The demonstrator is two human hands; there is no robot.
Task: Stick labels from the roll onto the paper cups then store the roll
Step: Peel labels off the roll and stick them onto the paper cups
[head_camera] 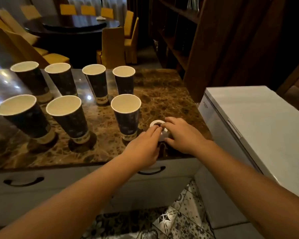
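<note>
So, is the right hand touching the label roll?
Touching. The head view shows the right hand with fingers curled over the label roll on the countertop.

Both bare forearms reached forward, the left hand (146,144) with fingers extended, the right hand (181,135) curled beside it, fingertips nearly meeting.

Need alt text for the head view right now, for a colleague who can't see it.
Both hands, left hand and right hand, handle a white label roll on a marble counter, beside seven upright dark paper cups.
</note>
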